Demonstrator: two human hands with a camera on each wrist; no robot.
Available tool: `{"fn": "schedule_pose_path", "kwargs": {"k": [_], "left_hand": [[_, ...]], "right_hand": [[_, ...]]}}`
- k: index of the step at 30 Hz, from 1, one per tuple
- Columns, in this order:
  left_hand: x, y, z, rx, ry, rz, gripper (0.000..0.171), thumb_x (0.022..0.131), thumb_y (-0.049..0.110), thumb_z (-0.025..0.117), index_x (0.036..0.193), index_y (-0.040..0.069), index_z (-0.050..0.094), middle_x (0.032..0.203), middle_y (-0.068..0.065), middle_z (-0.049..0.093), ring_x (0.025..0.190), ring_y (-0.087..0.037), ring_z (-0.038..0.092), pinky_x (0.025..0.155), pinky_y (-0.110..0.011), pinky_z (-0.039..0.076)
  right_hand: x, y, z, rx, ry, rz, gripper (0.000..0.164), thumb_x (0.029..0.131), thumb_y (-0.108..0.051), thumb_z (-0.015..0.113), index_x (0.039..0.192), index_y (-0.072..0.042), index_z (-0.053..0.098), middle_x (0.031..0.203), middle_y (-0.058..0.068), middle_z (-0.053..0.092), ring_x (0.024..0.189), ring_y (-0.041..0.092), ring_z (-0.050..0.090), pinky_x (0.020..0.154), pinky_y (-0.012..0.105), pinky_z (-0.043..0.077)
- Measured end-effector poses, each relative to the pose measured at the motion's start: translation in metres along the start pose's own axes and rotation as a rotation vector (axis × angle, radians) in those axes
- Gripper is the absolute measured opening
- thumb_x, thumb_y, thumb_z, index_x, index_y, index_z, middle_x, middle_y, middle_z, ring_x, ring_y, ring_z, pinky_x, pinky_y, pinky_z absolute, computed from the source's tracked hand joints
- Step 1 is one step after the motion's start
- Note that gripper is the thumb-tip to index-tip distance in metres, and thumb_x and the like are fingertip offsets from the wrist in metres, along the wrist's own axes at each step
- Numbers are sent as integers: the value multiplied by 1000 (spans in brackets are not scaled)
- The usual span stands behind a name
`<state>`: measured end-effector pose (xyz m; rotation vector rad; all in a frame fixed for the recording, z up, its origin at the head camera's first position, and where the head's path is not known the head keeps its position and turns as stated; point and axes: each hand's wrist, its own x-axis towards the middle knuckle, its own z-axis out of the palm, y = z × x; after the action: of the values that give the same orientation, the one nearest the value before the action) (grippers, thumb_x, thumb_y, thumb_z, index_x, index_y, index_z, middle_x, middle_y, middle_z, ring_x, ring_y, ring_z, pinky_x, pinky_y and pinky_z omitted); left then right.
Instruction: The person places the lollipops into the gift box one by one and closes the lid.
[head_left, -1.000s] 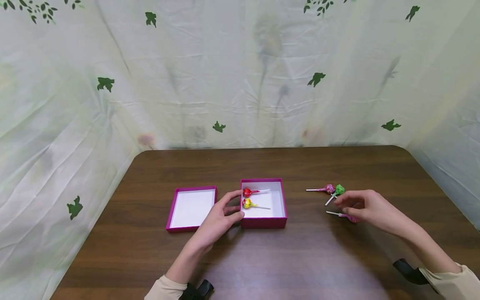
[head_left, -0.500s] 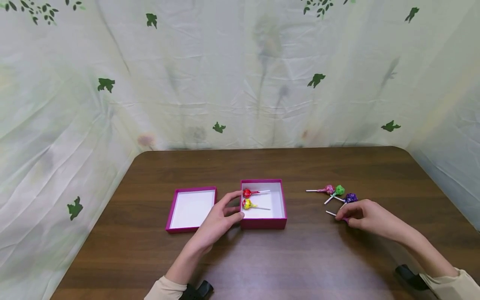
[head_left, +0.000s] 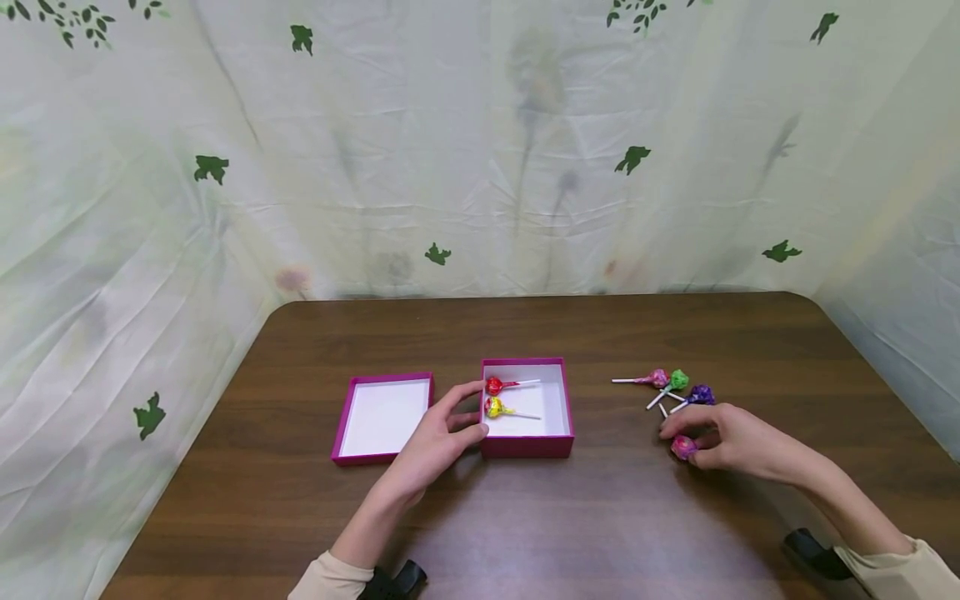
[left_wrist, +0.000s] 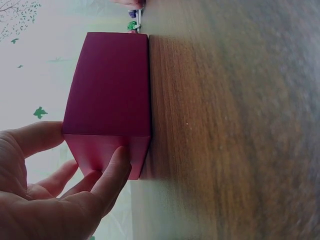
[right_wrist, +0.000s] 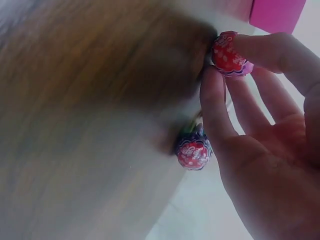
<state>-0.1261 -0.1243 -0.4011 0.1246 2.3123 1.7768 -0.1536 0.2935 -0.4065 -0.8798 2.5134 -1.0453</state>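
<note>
My left hand [head_left: 435, 443] touches the left side of a magenta box [head_left: 527, 447], its thumb and fingertips against the outer wall [left_wrist: 102, 150] in the left wrist view. Inside the box lie a red lollipop [head_left: 494, 385] and a yellow lollipop [head_left: 496, 407], sticks to the right. On the table's right half my right hand [head_left: 738, 442] pinches a pink lollipop [head_left: 683, 447] by its wrapped head, between thumb and finger. The right wrist view shows this head [right_wrist: 229, 55] up close. Much of its stick is hidden by the fingers.
The white-lined lid [head_left: 390, 417] lies left of the box. Beyond my right hand, a purple lollipop [head_left: 701, 395], a green lollipop [head_left: 678, 380] and another pink lollipop [head_left: 652, 377] lie close together. A patterned cloth [head_left: 480, 150] hangs behind the wooden table [head_left: 525, 533].
My right hand has shifted toward the near side, uncovering the purple lollipop, and has taken the nearest pink lollipop between its fingers, turning it. My left hand has stayed at the box.
</note>
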Motion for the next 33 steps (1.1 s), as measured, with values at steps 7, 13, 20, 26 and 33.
{"fn": "schedule_pose_path", "kwargs": {"k": [7,13,20,26,33], "left_hand": [[0,-1,0,4,0,1,56,91,13,67,144,21,48,146,-5,44,123,-32,53,95,-50,48],[0,-1,-1,5,0,-4,57,91,14,67,144,22,48,147,-4,44,124,-31,52,95,-51,48],[0,0,-1,3,-2,-5,57,91,13,67,144,22,48,147,-5,44,124,-32,52,95,-51,48],[0,0,-1,-3,-1,-4,57,91,14,67,144,22,48,147,-5,44,124,-32,52,95,-51,48],[-1,1,-1,-11,-6,-5,57,91,13,67,144,21,48,147,-5,43,124,-32,52,95,-51,48]], "right_hand": [[5,-1,7,7,51,-52,23,83,-13,79,103,-19,70,97,-7,66,82,10,59,68,24,49],[9,-1,9,2,55,-34,22,83,-23,81,103,-20,71,95,-10,67,83,8,61,70,24,50],[10,0,6,36,10,-2,29,82,-24,81,107,-15,72,96,-7,67,85,11,62,71,25,51],[11,-1,7,8,25,7,29,81,-23,82,108,-17,72,91,-9,65,81,9,60,68,25,50],[12,-6,10,-88,72,105,27,80,-36,81,105,-28,73,92,-12,65,75,6,53,64,24,44]]}}
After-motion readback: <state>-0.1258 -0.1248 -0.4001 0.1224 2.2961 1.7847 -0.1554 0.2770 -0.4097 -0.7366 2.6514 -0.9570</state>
